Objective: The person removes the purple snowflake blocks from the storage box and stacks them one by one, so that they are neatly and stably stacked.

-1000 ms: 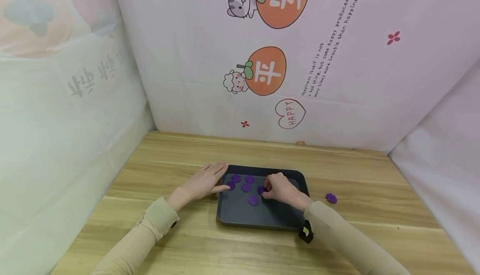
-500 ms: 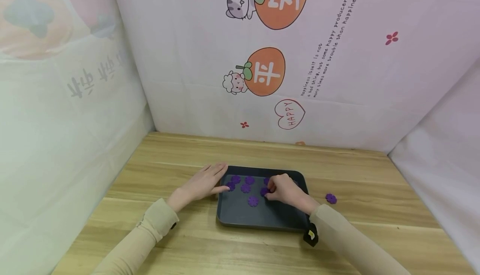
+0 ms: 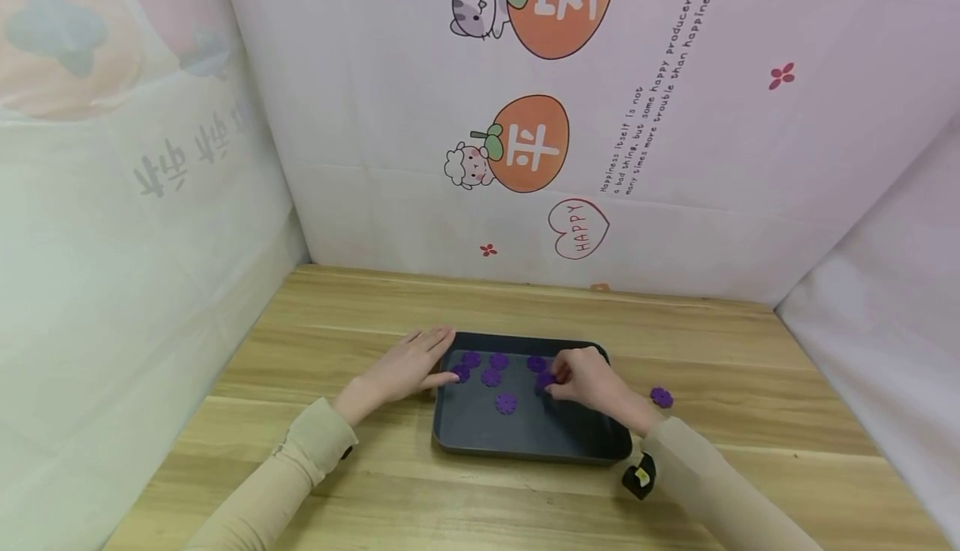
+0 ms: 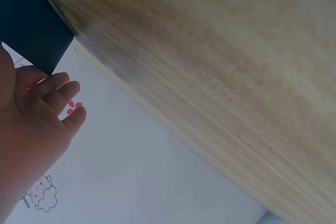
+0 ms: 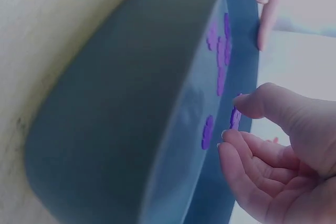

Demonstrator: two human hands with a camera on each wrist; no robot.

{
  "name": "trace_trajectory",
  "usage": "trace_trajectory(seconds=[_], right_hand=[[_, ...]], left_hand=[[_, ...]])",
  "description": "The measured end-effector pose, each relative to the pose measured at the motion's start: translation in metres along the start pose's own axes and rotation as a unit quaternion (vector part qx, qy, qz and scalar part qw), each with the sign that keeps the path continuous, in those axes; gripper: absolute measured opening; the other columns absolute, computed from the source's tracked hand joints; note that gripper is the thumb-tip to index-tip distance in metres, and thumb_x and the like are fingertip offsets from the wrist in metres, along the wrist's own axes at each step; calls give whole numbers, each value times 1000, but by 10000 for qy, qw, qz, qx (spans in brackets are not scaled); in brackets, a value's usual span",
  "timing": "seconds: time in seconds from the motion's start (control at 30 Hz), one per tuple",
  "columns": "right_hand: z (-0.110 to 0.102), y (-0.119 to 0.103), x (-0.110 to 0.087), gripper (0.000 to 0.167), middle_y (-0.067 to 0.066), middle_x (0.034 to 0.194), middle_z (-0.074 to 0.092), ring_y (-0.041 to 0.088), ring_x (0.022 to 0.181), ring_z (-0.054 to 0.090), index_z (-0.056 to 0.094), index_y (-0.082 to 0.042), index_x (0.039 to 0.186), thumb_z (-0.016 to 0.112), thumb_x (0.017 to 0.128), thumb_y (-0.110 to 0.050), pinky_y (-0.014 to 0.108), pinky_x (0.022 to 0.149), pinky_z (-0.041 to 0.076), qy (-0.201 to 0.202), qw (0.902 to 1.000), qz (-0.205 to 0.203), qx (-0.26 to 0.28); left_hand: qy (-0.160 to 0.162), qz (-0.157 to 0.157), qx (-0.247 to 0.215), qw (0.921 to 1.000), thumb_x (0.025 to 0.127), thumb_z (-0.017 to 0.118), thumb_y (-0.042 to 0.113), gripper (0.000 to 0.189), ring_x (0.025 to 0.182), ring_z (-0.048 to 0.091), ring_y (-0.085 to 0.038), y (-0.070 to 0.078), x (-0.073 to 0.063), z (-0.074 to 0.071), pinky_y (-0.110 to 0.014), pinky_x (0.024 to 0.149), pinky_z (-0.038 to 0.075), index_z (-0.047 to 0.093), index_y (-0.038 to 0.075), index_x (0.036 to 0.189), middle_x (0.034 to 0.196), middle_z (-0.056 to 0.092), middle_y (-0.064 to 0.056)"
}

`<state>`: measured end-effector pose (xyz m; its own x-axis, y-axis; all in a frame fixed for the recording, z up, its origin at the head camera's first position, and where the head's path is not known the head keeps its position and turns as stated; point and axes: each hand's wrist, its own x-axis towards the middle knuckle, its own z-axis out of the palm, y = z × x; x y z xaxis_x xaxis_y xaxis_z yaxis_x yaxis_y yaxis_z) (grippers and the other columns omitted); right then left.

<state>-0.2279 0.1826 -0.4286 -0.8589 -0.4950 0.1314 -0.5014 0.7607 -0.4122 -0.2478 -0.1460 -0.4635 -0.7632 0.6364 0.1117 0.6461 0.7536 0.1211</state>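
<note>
A dark grey baking tray (image 3: 480,438) lies on the wooden table with several purple snowflake discs inside, notched like flat flowers. My right hand (image 3: 592,380) pinches one purple snowflake disc (image 5: 235,119) between thumb and fingertips over the tray's right half. Just behind it lies another disc (image 3: 536,363). A single disc (image 3: 506,403) sits near the tray's middle, and a loose group (image 3: 491,378) fills the back left. My left hand (image 3: 405,368) rests on the tray's left edge, fingers extended along the rim and thumb over it. The left wrist view shows those fingers (image 4: 60,95) by the tray's corner.
One more purple disc (image 3: 662,398) lies on the wooden table (image 3: 360,484) to the right of the tray, near my right forearm. Printed white cloth (image 3: 390,159) hangs behind the table and down both sides.
My right hand has moved to the right within the tray, still pinching a disc. The disc behind it has come into full sight. My left hand has stayed on the rim.
</note>
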Motion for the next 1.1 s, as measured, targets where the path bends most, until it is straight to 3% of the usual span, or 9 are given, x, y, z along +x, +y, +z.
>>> trace_trajectory(seconds=[0.4,0.67,1.1], right_hand=[[-22,6,-18,20,9,84,71,13,74,65,67,3,94,78,82,-10,26,63,57,-237,9954,871,307],[-35,21,-32,21,11,84,69,15,74,64,66,7,94,76,83,-8,27,63,56,-120,9934,1046,450],[-54,46,-51,22,11,83,71,16,74,65,69,5,93,77,83,-13,26,62,54,211,9914,1288,40]], left_hand=[[27,7,-14,10000,99,49,54,78,147,39,-30,1,-1,1,-53,122,30,33,1,154,158,37,-18],[-28,-31,-82,10000,99,48,55,78,148,37,-29,1,-1,1,-53,123,28,32,1,154,159,36,-18],[10,27,-50,10000,99,49,54,78,147,38,-30,0,1,-1,-53,121,31,33,0,154,158,37,-19]])
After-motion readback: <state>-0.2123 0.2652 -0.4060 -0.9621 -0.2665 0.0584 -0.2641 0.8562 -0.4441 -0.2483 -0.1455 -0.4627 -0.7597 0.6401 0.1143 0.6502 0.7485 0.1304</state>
